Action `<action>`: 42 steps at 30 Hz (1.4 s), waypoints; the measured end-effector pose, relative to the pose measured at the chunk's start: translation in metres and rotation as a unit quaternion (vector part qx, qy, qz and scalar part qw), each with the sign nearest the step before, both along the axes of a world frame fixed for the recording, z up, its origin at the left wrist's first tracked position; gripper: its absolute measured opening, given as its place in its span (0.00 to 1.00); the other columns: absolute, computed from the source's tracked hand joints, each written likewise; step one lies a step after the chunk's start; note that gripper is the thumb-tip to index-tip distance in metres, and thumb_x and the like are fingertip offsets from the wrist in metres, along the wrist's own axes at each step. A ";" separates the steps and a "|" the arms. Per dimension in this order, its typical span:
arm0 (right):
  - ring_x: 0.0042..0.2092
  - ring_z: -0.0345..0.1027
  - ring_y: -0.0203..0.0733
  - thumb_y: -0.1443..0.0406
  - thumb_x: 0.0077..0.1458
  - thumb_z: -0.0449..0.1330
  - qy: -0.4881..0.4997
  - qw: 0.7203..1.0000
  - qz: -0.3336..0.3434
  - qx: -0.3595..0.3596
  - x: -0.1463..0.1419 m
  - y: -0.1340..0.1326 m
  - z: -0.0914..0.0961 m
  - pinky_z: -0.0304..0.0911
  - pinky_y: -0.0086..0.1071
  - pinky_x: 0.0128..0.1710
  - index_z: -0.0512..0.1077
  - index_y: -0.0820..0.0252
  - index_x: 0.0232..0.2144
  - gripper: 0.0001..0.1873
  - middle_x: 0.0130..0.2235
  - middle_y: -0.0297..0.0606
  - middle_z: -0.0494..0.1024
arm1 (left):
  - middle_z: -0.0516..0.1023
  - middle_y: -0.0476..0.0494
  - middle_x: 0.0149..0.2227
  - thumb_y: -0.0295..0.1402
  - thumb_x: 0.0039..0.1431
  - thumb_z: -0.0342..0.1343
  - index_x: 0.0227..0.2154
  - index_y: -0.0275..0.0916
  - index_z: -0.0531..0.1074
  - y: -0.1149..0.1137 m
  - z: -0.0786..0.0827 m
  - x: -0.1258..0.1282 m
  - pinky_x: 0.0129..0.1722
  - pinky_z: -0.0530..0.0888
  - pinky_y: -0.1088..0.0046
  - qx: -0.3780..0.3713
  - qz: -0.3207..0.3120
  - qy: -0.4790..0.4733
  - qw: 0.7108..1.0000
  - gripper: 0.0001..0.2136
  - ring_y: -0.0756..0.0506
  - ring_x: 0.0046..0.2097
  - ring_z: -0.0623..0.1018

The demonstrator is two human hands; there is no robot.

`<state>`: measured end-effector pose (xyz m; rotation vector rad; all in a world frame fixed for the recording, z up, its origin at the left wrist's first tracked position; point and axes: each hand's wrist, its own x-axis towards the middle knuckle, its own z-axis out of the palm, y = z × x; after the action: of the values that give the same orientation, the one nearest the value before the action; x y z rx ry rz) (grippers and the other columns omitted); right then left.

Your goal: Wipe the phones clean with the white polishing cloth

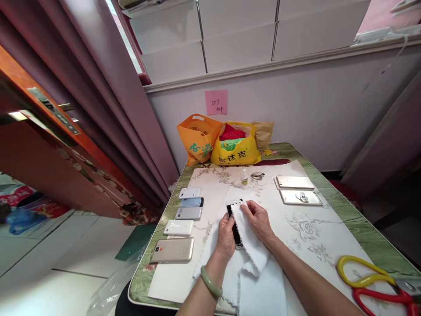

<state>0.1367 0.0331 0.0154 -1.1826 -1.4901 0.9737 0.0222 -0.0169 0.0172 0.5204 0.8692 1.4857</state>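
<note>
My left hand [225,237], with a green bangle on the wrist, grips a white-framed smartphone [234,208] by its left side, screen up. My right hand [259,219] presses a white cloth [250,239] against the phone's screen, fingers closed on the cloth. The cloth drapes down over more white cloth [263,285] lying on the table in front of me.
Several phones [184,215] lie in a column at the left, two more [297,189] at the right. A small bottle [244,176] and a metal ring [257,175] sit behind. Orange and yellow bags [226,142] stand at the wall. Scissors [378,281] lie at the right edge.
</note>
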 end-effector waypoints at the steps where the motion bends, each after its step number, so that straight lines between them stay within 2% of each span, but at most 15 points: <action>1: 0.26 0.54 0.34 0.48 0.56 0.55 0.001 1.000 0.000 0.000 0.001 0.000 -0.001 0.54 0.27 0.27 0.68 0.59 0.25 0.21 0.23 0.28 0.64 | 0.81 0.39 0.38 0.40 0.51 0.63 0.45 0.37 0.74 0.001 -0.001 0.000 0.42 0.72 0.68 -0.005 0.006 0.002 1.000 0.20 0.43 0.40 0.79; 4: 0.24 0.52 0.33 0.47 0.54 0.57 0.000 1.000 0.004 -0.006 0.004 0.001 -0.004 0.53 0.27 0.25 0.67 0.58 0.23 0.22 0.21 0.26 0.60 | 0.81 0.41 0.36 0.40 0.50 0.64 0.43 0.36 0.74 0.007 -0.001 0.002 0.41 0.72 0.68 -0.027 0.029 0.013 0.999 0.19 0.43 0.38 0.79; 6: 0.23 0.50 0.33 0.47 0.53 0.58 -0.002 1.000 0.011 -0.009 0.004 0.000 -0.004 0.52 0.27 0.24 0.66 0.58 0.22 0.21 0.20 0.26 0.59 | 0.81 0.42 0.34 0.42 0.48 0.65 0.40 0.36 0.74 0.015 0.002 0.002 0.40 0.72 0.67 -0.049 0.066 0.023 0.996 0.19 0.44 0.36 0.79; 10: 0.23 0.49 0.32 0.48 0.53 0.58 -0.010 0.999 0.036 -0.004 0.004 -0.003 -0.006 0.50 0.27 0.23 0.66 0.57 0.22 0.20 0.19 0.25 0.58 | 0.80 0.44 0.34 0.46 0.46 0.65 0.37 0.37 0.72 0.032 0.015 0.000 0.40 0.72 0.68 -0.068 0.155 0.043 0.985 0.20 0.46 0.33 0.78; 13: 0.23 0.50 0.32 0.49 0.55 0.58 -0.009 0.998 0.063 -0.006 0.005 -0.004 -0.008 0.51 0.27 0.24 0.66 0.57 0.24 0.20 0.20 0.25 0.58 | 0.79 0.46 0.33 0.47 0.47 0.65 0.36 0.37 0.72 0.035 0.024 -0.005 0.40 0.71 0.68 -0.068 0.169 0.061 0.981 0.20 0.47 0.33 0.77; 15: 0.23 0.50 0.33 0.48 0.55 0.57 0.004 0.998 0.066 -0.013 0.005 -0.003 -0.009 0.51 0.27 0.24 0.66 0.57 0.24 0.20 0.21 0.26 0.58 | 0.80 0.45 0.33 0.47 0.47 0.64 0.37 0.37 0.72 0.031 0.027 -0.007 0.39 0.71 0.69 -0.069 0.146 0.082 0.983 0.20 0.47 0.34 0.77; 22: 0.26 0.53 0.34 0.45 0.54 0.56 0.153 0.985 0.014 -0.082 0.008 0.008 -0.013 0.57 0.27 0.26 0.63 0.57 0.24 0.22 0.23 0.29 0.62 | 0.80 0.45 0.29 0.46 0.48 0.64 0.38 0.37 0.76 0.013 0.031 0.001 0.35 0.71 0.70 -0.068 -0.023 0.149 0.986 0.19 0.45 0.31 0.77; 26: 0.26 0.55 0.35 0.46 0.54 0.56 0.218 0.968 -0.020 -0.120 0.011 0.010 -0.012 0.59 0.27 0.26 0.65 0.58 0.27 0.21 0.24 0.29 0.64 | 0.78 0.46 0.27 0.45 0.47 0.65 0.33 0.36 0.76 0.013 0.035 0.003 0.30 0.68 0.73 -0.068 -0.090 0.193 0.975 0.17 0.48 0.27 0.73; 28: 0.25 0.55 0.34 0.46 0.54 0.55 0.223 0.966 -0.028 -0.124 0.011 0.010 -0.012 0.59 0.28 0.25 0.64 0.57 0.27 0.21 0.23 0.29 0.64 | 0.77 0.46 0.26 0.44 0.47 0.65 0.31 0.36 0.76 0.015 0.038 0.003 0.29 0.67 0.74 -0.064 -0.099 0.223 0.968 0.16 0.48 0.27 0.72; 32: 0.24 0.53 0.34 0.46 0.52 0.57 0.221 0.967 -0.024 -0.126 0.011 0.011 -0.016 0.57 0.27 0.23 0.62 0.57 0.26 0.22 0.23 0.28 0.63 | 0.76 0.47 0.25 0.44 0.45 0.66 0.27 0.36 0.75 0.016 0.042 0.004 0.27 0.65 0.75 -0.068 -0.063 0.254 0.963 0.15 0.49 0.26 0.70; 36: 0.25 0.52 0.33 0.47 0.53 0.58 0.201 0.973 0.016 -0.109 0.010 0.010 -0.019 0.55 0.26 0.24 0.62 0.57 0.25 0.21 0.23 0.27 0.61 | 0.72 0.51 0.21 0.45 0.44 0.66 0.25 0.36 0.74 0.015 0.045 0.009 0.25 0.64 0.76 -0.077 -0.018 0.233 0.969 0.16 0.50 0.23 0.67; 39: 0.25 0.49 0.32 0.48 0.54 0.58 0.147 0.985 0.050 -0.078 0.009 0.008 -0.019 0.52 0.26 0.24 0.60 0.57 0.22 0.21 0.22 0.26 0.57 | 0.73 0.50 0.22 0.46 0.44 0.66 0.27 0.37 0.73 0.021 0.049 0.012 0.27 0.66 0.75 -0.067 0.048 0.204 0.975 0.17 0.50 0.24 0.69; 42: 0.25 0.47 0.32 0.48 0.54 0.58 0.102 0.991 0.064 -0.058 0.009 0.005 -0.017 0.49 0.26 0.23 0.59 0.57 0.21 0.22 0.21 0.25 0.54 | 0.77 0.47 0.28 0.45 0.44 0.66 0.29 0.37 0.73 0.032 0.052 0.011 0.34 0.69 0.72 -0.044 0.128 0.166 0.977 0.17 0.47 0.31 0.73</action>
<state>0.1459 0.0379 -0.0019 -1.0434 -1.3724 1.2449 0.0334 0.0153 0.0693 0.6187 1.2971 1.6083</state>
